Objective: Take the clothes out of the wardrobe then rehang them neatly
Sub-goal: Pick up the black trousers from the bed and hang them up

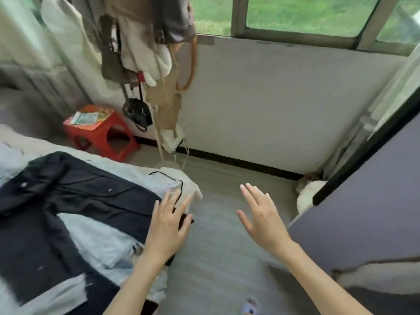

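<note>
A black shirt lies spread flat on the bed at the left, over pale blue clothing. A black wire hanger rests near the bed's corner. My left hand hovers with fingers apart over the shirt's right edge, holding nothing. My right hand is open in the air above the floor, apart from any garment. The wardrobe's grey-purple door stands at the right; its inside is hidden.
A coat stand loaded with jackets and bags rises at the top left by the window. A red plastic stool sits beneath it. Grey floor runs between bed and wardrobe. Something white and fluffy lies by the door.
</note>
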Demonstrator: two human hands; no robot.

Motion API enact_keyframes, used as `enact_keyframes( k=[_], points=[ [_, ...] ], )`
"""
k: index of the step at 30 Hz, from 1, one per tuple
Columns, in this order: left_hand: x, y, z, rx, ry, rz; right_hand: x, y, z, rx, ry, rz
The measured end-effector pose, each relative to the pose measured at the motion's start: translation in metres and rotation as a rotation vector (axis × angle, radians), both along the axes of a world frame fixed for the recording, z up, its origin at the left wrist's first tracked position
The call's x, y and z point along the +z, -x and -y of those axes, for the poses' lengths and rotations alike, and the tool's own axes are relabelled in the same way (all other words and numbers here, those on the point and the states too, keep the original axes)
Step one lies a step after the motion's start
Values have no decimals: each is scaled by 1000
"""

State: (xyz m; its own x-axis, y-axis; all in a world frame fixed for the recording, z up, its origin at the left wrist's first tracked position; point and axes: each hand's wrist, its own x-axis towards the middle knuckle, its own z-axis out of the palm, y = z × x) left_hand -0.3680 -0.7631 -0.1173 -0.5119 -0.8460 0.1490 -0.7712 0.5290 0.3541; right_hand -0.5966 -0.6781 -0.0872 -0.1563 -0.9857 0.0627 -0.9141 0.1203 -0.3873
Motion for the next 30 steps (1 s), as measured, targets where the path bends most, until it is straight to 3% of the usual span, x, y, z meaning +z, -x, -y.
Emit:
enact_keyframes(
  k=[9, 18, 24, 30],
  points=[
    [-37, -160, -28, 568, -219, 83, -35, -143, 105, 491, -118, 58],
    [-61, -235, -25, 994, -449, -4, -58, -252, 199, 848, -226, -12],
    [-63, -298, 37, 1057, -399, 51, -71, -325, 258, 1006, -241, -88],
    [-90, -356, 85, 1040, -382, -61, -97, -403, 328, 1033, -265, -192]
  ],
)
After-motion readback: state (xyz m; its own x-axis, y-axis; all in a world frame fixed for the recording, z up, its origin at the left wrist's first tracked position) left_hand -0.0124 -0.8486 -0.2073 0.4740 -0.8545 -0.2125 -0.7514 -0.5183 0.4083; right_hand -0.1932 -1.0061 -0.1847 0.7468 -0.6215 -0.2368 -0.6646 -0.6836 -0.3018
